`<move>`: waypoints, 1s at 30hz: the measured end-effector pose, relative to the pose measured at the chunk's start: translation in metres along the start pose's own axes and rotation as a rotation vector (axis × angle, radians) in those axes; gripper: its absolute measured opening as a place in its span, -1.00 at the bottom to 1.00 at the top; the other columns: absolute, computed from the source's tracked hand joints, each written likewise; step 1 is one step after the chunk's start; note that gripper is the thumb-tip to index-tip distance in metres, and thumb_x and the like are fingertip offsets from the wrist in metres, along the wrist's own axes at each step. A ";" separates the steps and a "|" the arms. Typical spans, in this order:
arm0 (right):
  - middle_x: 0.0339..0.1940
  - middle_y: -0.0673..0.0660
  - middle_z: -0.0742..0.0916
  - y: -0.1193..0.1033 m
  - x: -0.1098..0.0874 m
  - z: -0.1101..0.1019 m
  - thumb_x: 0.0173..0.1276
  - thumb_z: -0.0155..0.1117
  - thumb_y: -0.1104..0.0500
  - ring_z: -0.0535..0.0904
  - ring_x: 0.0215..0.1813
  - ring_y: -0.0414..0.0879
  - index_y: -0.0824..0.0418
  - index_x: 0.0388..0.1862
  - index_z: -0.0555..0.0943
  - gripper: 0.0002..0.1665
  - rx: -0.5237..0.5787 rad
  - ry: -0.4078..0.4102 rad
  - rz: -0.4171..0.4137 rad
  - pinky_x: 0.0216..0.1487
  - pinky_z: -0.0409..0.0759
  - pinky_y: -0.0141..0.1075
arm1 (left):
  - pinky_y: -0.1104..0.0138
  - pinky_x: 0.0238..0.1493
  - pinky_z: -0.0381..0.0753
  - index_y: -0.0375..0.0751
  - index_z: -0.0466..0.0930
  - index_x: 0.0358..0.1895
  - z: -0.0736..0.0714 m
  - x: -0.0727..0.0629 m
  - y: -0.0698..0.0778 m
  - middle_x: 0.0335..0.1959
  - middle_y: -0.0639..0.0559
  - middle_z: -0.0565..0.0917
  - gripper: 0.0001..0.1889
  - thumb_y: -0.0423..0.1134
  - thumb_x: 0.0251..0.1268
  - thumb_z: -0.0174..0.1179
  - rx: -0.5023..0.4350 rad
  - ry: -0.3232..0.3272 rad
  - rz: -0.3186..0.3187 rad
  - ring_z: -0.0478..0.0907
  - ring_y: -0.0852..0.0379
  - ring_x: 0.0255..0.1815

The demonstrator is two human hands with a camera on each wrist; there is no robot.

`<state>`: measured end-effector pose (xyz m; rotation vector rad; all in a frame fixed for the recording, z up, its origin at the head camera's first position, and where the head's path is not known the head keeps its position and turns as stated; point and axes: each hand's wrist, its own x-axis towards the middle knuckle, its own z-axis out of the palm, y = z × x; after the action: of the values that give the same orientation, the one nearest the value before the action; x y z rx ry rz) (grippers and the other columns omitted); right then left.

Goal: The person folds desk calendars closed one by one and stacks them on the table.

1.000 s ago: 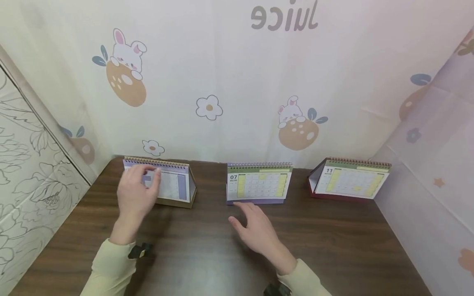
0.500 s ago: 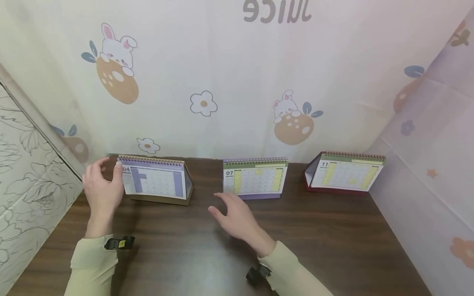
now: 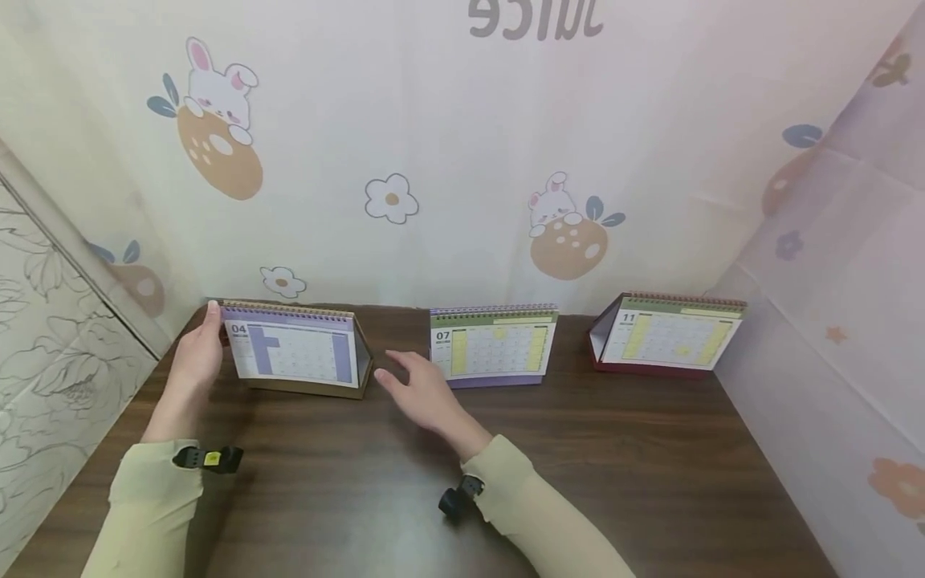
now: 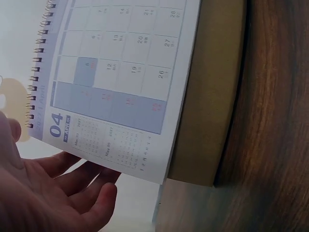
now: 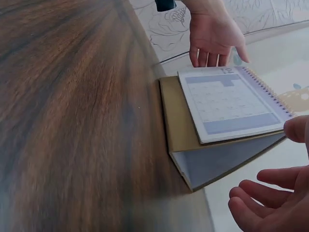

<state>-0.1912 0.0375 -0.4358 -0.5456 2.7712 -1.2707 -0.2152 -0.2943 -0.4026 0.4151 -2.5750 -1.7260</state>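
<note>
A desk calendar (image 3: 299, 353) with a lilac April page marked 04 and a golden-brown base stands at the left of the table. My left hand (image 3: 193, 365) is at its left end, its fingers loosely bent beside the page edge in the left wrist view; whether they touch the calendar I cannot tell. My right hand (image 3: 422, 393) hovers off the calendar's right end, thumb and fingers spread and holding nothing. In the right wrist view the April calendar (image 5: 231, 104) lies between both hands, its folded stand showing from the side.
A July calendar (image 3: 499, 349) with a purple base stands behind and right of my right hand. Farther right is a November calendar (image 3: 672, 333) with a dark red base. A printed curtain (image 3: 448, 120) hangs behind the brown wooden table (image 3: 614, 449).
My left hand has moved from in front of the April calendar to its left end. My right hand has shifted left from the July calendar toward the April calendar's right end.
</note>
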 end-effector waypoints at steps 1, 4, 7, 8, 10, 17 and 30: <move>0.33 0.13 0.58 0.000 0.003 0.003 0.53 0.07 -0.18 0.45 0.37 0.00 0.18 0.41 0.47 -0.35 0.020 -0.004 0.006 0.35 0.38 -0.10 | -0.29 0.42 -0.17 -0.40 0.00 0.55 -0.002 0.000 -0.001 0.53 -0.42 0.04 0.05 0.50 0.36 -0.56 0.005 -0.018 -0.001 -0.14 -0.38 0.54; 0.37 0.11 0.55 -0.002 0.011 0.011 0.54 0.05 -0.17 0.41 0.40 0.00 0.16 0.43 0.45 -0.36 0.090 -0.017 0.048 0.37 0.36 -0.10 | -0.32 0.40 -0.15 -0.40 -0.07 0.56 -0.004 0.002 -0.001 0.55 -0.42 -0.04 0.05 0.49 0.37 -0.54 0.024 -0.048 -0.004 -0.19 -0.40 0.54; 0.41 0.08 0.52 -0.003 0.016 0.016 0.55 0.03 -0.17 0.36 0.45 0.00 0.12 0.46 0.42 -0.36 0.153 -0.023 0.088 0.40 0.32 -0.06 | -0.31 0.39 -0.09 -0.39 -0.06 0.56 -0.004 0.005 0.001 0.56 -0.40 -0.05 0.04 0.49 0.37 -0.51 0.039 -0.054 0.011 -0.15 -0.40 0.54; 0.41 0.07 0.52 -0.002 0.018 0.017 0.55 0.04 -0.16 0.36 0.45 0.00 0.11 0.46 0.42 -0.37 0.172 -0.026 0.100 0.40 0.31 -0.05 | -0.30 0.40 -0.06 -0.37 -0.06 0.56 -0.004 0.005 0.001 0.56 -0.38 -0.03 0.03 0.49 0.37 -0.50 0.036 -0.054 0.009 -0.12 -0.38 0.53; 0.39 0.05 0.54 -0.001 0.021 0.018 0.55 0.05 -0.15 0.36 0.44 0.00 0.08 0.45 0.43 -0.39 0.192 -0.031 0.117 0.40 0.31 -0.03 | -0.28 0.39 0.00 -0.37 -0.04 0.56 -0.003 0.006 0.002 0.55 -0.38 0.01 0.03 0.49 0.37 -0.48 0.027 -0.056 0.006 -0.06 -0.36 0.52; 0.34 0.07 0.59 0.000 0.027 0.022 0.54 0.10 -0.08 0.41 0.41 -0.02 0.08 0.44 0.45 -0.43 0.232 -0.054 0.129 0.39 0.32 -0.04 | 0.10 0.08 0.36 -0.37 0.06 0.54 0.001 0.006 -0.003 0.48 -0.40 0.18 0.01 0.47 0.38 -0.47 0.022 -0.021 0.000 0.18 -0.25 0.34; 0.37 0.05 0.57 -0.008 0.032 0.021 0.54 0.07 -0.14 0.39 0.43 -0.05 0.04 0.46 0.42 -0.40 0.258 -0.053 0.119 0.39 0.32 -0.06 | 0.30 -0.04 0.31 -0.38 0.10 0.53 0.003 0.007 -0.003 0.45 -0.37 0.23 -0.02 0.44 0.41 -0.52 -0.027 0.035 0.007 0.21 -0.22 0.32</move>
<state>-0.2150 0.0070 -0.4409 -0.3842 2.5006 -1.5290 -0.2214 -0.2942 -0.4078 0.4311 -2.5229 -1.7330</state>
